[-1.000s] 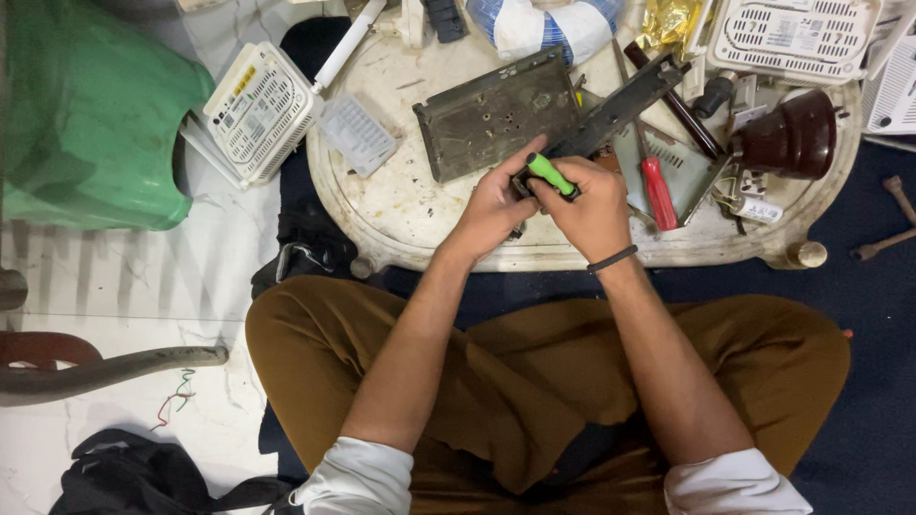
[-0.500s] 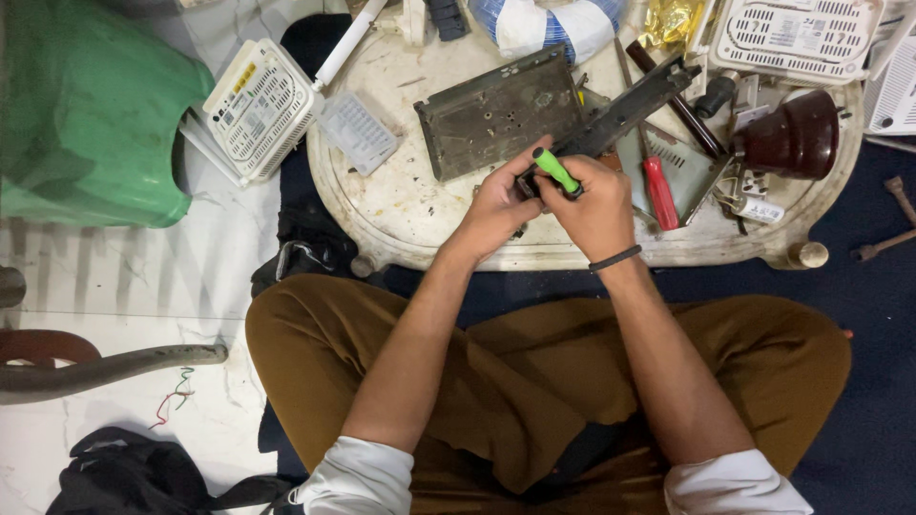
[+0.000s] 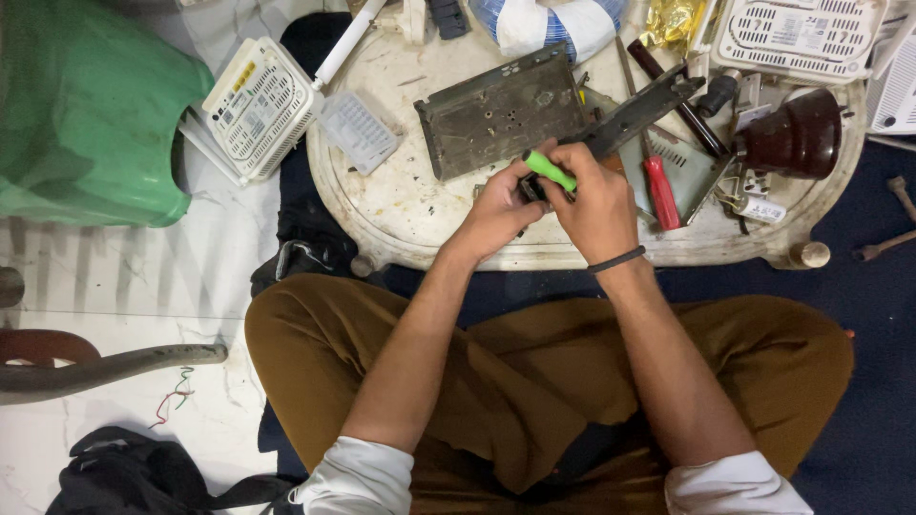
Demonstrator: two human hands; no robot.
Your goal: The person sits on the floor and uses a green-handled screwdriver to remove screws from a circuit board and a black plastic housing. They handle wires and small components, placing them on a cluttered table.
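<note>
Hands meet over the near edge of a worn, paint-flecked oval table (image 3: 382, 215), where a seated person works cross-legged on a dark blue mat. Left of the table, a green plastic tub (image 3: 86, 114) sits well apart on the pale floor, and a white vented router casing (image 3: 256, 105) leans just beside the table's left rim. On the table, a dark metal chassis plate (image 3: 501, 110) lies just beyond the hands. The left hand (image 3: 496, 210) is curled closed around a small dark part hidden mostly under the fingers; exactly what it pinches cannot be told. The right hand (image 3: 596, 200) is wrapped tight around a green-handled screwdriver (image 3: 549, 170), whose handle now lies a little flatter and closer to the left hand than a second ago, a slight turn that suggests the tool is being worked into the held part rather than lifted away. Its long axis runs diagonally, the green butt pointing up and left toward the chassis plate, the tip end hidden down in the right fist. Right of the hands, a long dark metal bracket (image 3: 634, 114) slants away, a red-handled screwdriver (image 3: 660, 191) lies beside it, and a brown domed object (image 3: 797, 138) stands near the table's right rim.
</note>
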